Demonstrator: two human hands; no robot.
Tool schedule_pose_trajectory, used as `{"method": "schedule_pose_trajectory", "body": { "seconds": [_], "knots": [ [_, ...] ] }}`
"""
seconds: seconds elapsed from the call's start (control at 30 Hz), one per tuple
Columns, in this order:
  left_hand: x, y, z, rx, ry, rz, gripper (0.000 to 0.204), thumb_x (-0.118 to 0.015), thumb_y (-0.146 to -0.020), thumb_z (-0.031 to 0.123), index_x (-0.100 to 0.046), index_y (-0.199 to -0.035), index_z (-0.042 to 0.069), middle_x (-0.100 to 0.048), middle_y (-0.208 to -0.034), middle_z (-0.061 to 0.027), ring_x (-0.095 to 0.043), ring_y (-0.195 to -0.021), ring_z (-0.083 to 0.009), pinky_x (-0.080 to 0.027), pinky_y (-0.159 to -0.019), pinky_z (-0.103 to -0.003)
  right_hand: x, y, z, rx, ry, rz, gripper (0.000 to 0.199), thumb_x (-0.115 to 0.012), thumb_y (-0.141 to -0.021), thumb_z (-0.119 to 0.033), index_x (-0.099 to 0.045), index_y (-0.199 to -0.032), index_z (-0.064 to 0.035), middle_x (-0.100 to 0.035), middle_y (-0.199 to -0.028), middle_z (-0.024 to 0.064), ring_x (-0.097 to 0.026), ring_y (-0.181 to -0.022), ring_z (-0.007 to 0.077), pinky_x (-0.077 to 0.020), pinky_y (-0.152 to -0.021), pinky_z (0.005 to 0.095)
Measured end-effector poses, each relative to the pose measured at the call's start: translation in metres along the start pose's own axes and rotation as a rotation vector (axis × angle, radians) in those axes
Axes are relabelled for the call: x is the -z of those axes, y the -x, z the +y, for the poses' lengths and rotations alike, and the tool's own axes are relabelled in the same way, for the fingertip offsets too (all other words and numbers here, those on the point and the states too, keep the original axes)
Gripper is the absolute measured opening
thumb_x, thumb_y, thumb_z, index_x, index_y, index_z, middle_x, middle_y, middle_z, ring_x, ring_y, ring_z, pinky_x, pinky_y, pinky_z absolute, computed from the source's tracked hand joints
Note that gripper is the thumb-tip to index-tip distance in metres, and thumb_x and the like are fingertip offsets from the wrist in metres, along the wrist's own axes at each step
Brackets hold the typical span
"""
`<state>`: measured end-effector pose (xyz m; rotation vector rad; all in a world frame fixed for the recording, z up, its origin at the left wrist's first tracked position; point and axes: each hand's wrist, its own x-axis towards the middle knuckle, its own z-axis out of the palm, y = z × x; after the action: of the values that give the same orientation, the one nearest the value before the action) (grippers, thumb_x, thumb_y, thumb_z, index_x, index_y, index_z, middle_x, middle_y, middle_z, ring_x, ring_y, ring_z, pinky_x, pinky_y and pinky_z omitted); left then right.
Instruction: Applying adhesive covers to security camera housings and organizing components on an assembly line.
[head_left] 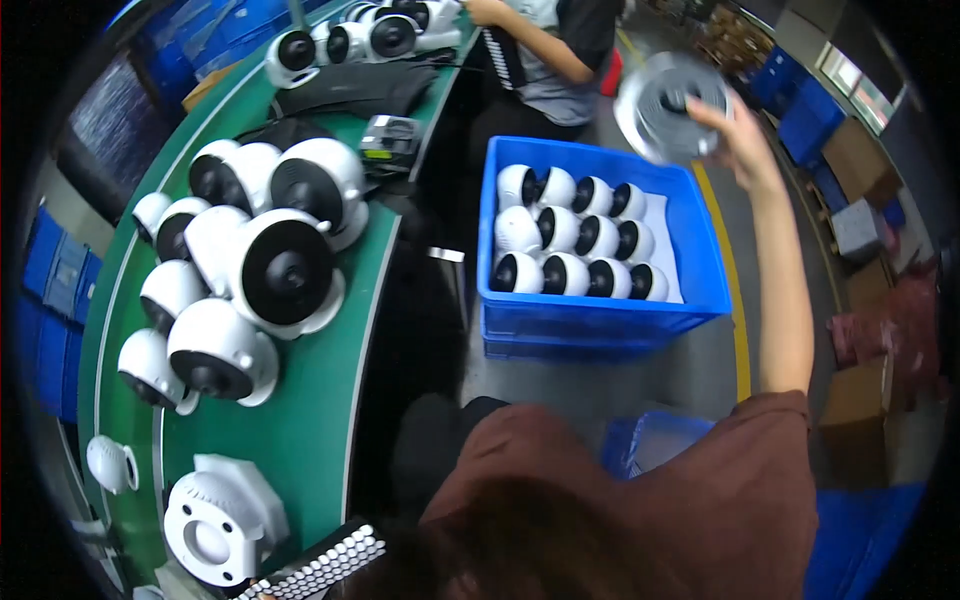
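Seated at the green worktop (300, 440), I see my brown sleeve (700, 500) fill the near edge of the view, and only one of my arms shows. Beside me on the worktop lie white camera housings (255, 275) with black faces, crowded together, and a white base part (215, 520) nearest me. Ahead, on the floor, a blue crate (600, 315) holds rows of small white dome cameras (570, 275). Beyond and to the right of the crate, my right hand (730, 125) is raised high, its fingers (700, 105) closed on the edge of a round grey disc (665, 105), blurred, its flat face turned toward me. My left hand is out of view. Farther off, another person's arm (530, 35) rests at the worktop.
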<state>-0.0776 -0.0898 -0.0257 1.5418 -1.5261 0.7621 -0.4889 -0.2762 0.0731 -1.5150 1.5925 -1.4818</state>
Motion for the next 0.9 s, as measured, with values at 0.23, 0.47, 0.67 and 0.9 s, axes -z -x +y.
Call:
{"method": "schedule_pose_trajectory", "body": {
  "seconds": [0.23, 0.47, 0.67, 0.9],
  "knots": [
    [-0.057, -0.048, 0.122, 0.474, 0.365, 0.014, 0.065, -0.047, -0.076, 0.036, -0.022, -0.122, -0.003, -0.041, -0.111, -0.0266, -0.043, -0.102, -0.0308, -0.032, -0.089, -0.04, 0.092, 0.088, 0.228, -0.498, 0.88, 0.361, 0.083, -0.073, -0.047, -0.022, -0.031, -0.118, -0.0096, -0.047, -0.102, 0.0216, -0.043, -0.1, 0.0359, -0.0344, -0.086, 0.0398],
    [0.035, -0.012, -0.009, 0.984, 0.496, 0.173, 0.061, -0.048, -0.077, 0.032, -0.025, -0.121, -0.004, -0.044, -0.108, -0.0254, -0.045, -0.1, -0.028, -0.034, -0.087, -0.039, 0.06, 0.113, 0.332, -0.546, 0.775, 0.135, 0.087, -0.075, -0.046, -0.019, -0.028, -0.119, -0.0101, -0.043, -0.106, 0.024, -0.04, -0.1, 0.0337, -0.0338, -0.087, 0.0378],
    [0.148, 0.052, -0.123, 1.034, 0.324, 0.658, 0.03, -0.046, -0.078, 0.014, -0.05, -0.1, -0.006, -0.054, -0.096, -0.0141, -0.056, -0.076, -0.0168, -0.046, -0.069, -0.028, 0.067, 0.086, 0.359, -0.655, 0.871, -0.652, 0.046, -0.067, -0.054, -0.015, -0.055, -0.096, -0.0049, -0.057, -0.09, 0.0118, -0.051, -0.088, 0.0231, -0.0355, -0.085, 0.0319],
    [0.123, 0.054, -0.132, 1.015, 0.505, 0.772, 0.031, -0.054, -0.071, -0.002, -0.046, -0.101, -0.004, -0.053, -0.092, -0.0098, -0.052, -0.081, -0.0162, -0.043, -0.074, -0.027, -0.086, -0.046, 0.064, 0.289, 0.654, -0.255, 0.041, -0.049, -0.079, -0.016, -0.039, -0.112, 0.0058, -0.049, -0.105, 0.0204, -0.05, -0.094, 0.0254, -0.0375, -0.081, 0.032]
  ]
}}
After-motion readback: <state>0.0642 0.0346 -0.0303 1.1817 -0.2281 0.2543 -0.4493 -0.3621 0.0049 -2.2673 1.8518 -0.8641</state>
